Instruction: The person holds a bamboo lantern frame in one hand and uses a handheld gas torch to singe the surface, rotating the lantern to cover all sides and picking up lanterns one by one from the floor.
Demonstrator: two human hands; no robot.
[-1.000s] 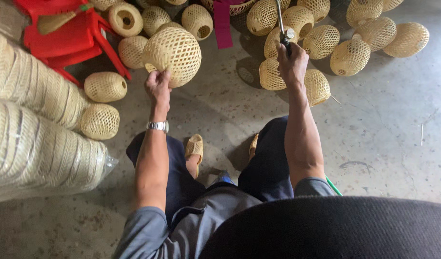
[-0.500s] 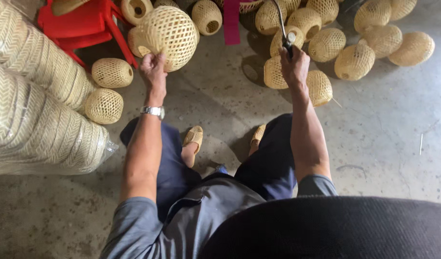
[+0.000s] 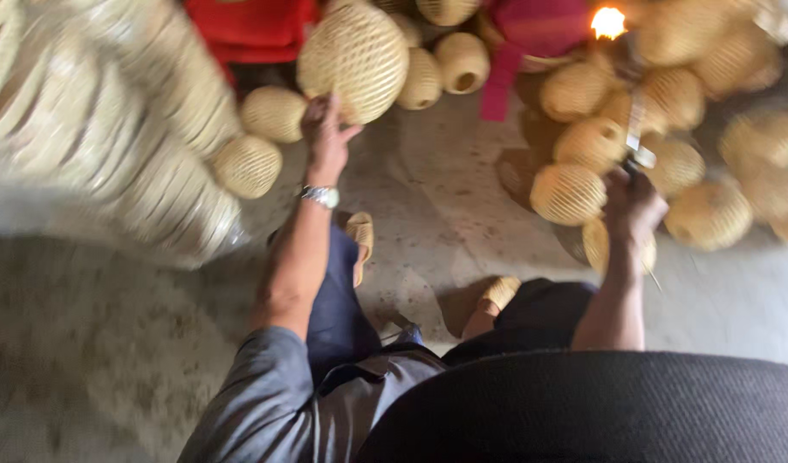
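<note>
Head view, blurred by motion. Left hand (image 3: 325,133) grips the large round pale woven-bamboo lantern shade (image 3: 353,60) from below, fingers closed on its lower rim, arm stretched to 11 o'clock — holding by the rim leaves the woven wall bare and keeps the fingers away from the flame. A silver wristwatch (image 3: 322,196) sits on that wrist.

Right hand (image 3: 631,201) is clenched around a slim metal gas torch (image 3: 637,129) at 1 o'clock; its orange flame (image 3: 608,22) burns at the tip, pointed away from the body.

A heap of smaller woven shades (image 3: 569,193) lies on the grey concrete floor (image 3: 445,214) just beside the right hand — within reach. Stacked woven pieces (image 3: 111,146) stand at 10 o'clock; the red plastic stool (image 3: 252,30) is at 12.
</note>
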